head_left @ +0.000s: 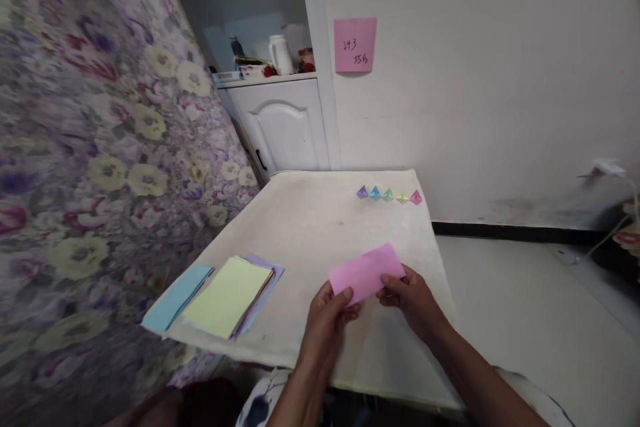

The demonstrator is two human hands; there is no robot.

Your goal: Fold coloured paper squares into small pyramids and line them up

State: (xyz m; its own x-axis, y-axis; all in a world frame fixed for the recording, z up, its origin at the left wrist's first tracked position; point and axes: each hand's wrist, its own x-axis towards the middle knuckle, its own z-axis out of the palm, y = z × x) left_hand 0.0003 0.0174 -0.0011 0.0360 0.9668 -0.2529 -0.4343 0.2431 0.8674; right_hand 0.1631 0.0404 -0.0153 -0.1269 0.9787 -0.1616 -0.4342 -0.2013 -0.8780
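A folded pink paper sheet (366, 272) is held just above the cream table (310, 227) near its front right part. My left hand (327, 313) pinches its lower left corner. My right hand (410, 297) pinches its lower right edge. Both hands are closed on the paper. A stack of coloured sheets (227, 295), yellow on top, lies at the table's front left, with a blue sheet (175, 297) beside it over the edge. Several small folded paper shapes (389, 195) in purple, blue, green, yellow and pink stand in a row at the far right.
A floral cloth (90, 167) covers the whole left side. A white wall (475, 80) with a pink note (355, 45) rises behind the table. A white cabinet (280, 123) with bottles stands at the back. Pale floor (525, 307) lies to the right.
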